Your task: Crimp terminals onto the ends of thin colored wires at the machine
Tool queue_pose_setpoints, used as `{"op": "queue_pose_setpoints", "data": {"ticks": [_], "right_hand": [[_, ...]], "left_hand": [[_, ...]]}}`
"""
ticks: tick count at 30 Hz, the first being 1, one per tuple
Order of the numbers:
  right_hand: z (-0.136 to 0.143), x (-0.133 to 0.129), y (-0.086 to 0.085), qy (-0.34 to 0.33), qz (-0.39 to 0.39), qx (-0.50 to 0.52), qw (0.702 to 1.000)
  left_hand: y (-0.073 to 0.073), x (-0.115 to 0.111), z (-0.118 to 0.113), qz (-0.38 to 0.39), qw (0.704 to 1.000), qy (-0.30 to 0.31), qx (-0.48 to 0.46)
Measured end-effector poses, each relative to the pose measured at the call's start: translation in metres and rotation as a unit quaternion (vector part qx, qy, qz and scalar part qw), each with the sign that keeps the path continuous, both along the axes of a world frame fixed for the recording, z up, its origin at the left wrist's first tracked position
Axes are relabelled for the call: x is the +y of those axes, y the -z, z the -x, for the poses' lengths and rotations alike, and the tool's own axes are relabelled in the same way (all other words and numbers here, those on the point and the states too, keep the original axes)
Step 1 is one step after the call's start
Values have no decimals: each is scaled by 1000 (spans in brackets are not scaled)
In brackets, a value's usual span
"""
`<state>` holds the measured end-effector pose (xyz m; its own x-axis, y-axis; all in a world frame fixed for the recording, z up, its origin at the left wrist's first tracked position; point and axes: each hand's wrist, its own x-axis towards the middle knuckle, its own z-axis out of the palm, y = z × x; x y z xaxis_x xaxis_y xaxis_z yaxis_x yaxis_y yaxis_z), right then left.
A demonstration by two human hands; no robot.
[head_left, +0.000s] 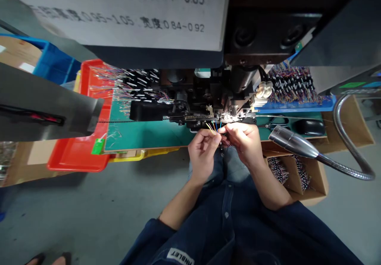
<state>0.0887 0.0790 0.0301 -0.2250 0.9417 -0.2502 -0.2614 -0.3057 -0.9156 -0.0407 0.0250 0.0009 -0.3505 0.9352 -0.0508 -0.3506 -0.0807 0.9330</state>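
Several thin coloured wires [212,128], yellow, orange and blue among them, fan upward from between my hands. My left hand [203,149] pinches this bundle with thumb and forefinger. Just beside it, my right hand [245,141] is closed with its fingertips at the blue wires; darker strands hang below, between the two hands. Directly ahead of the fingertips is the lit working head of a crimping machine [230,118]. A terminal strip [119,121] runs into the machine from the left. The exact contact of the right fingertips is partly hidden.
A red tray [79,165] and a green mat [149,136] lie to the left, with wire bundles [133,84] behind. On the right are a flexible lamp [293,142], scissors [272,125], a blue tray [297,105] of bundles and a cardboard box [315,191] holding more.
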Motion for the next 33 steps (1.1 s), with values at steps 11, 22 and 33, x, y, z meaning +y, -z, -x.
{"op": "queue_pose_setpoints", "data": {"ticks": [11,22,33], "right_hand": [[0,3,0,-9,9,-10,1000],[-2,4,-12,-37,-68,-47,996],[1,-2,0,-1,-49,-36,998]], "left_hand": [[2,4,0,-3,1000,-18,2],[0,4,1,-23,999,25,-3],[3,0,-2,9,999,42,-1]]}}
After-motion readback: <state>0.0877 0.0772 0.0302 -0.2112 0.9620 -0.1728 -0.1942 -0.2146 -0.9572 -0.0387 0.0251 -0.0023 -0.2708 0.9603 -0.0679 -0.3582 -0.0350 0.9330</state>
